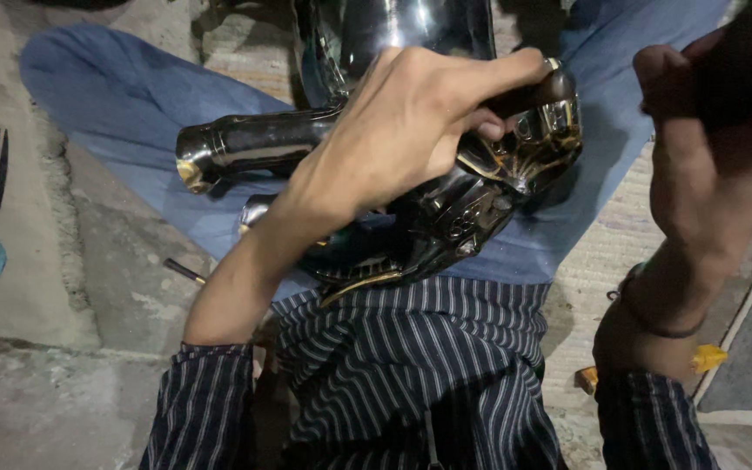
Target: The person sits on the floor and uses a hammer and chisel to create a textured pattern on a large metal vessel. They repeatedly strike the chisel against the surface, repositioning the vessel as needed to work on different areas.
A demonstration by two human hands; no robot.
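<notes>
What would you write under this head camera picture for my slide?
Seated person's left hand grips a wooden-handled tool against a shiny black metal part on their lap; right hand raised nearby.

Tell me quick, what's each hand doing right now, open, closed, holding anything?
Left hand: closed around a dark tool handle, pressed against the shiny black metal part on the lap.
Right hand: raised, fingers curled; whether it holds anything cannot be told.
</notes>
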